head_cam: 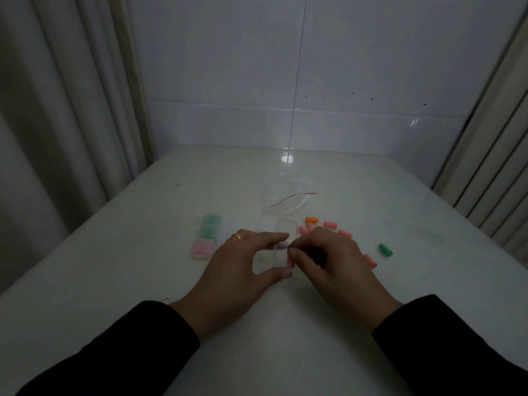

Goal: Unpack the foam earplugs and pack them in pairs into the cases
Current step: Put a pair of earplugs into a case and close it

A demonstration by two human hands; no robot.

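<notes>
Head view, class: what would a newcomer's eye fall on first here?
Two hands meet mid-table: the left hand holds a clear case while the right hand pinches a pink earplug at it. Loose pink earplugs lie behind; filled cases sit left.

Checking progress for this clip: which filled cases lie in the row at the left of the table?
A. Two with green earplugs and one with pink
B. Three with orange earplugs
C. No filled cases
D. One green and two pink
A: the row of cases shows two green-filled cases at the far end and one pink-filled case nearest the person, left of the left hand.
</notes>
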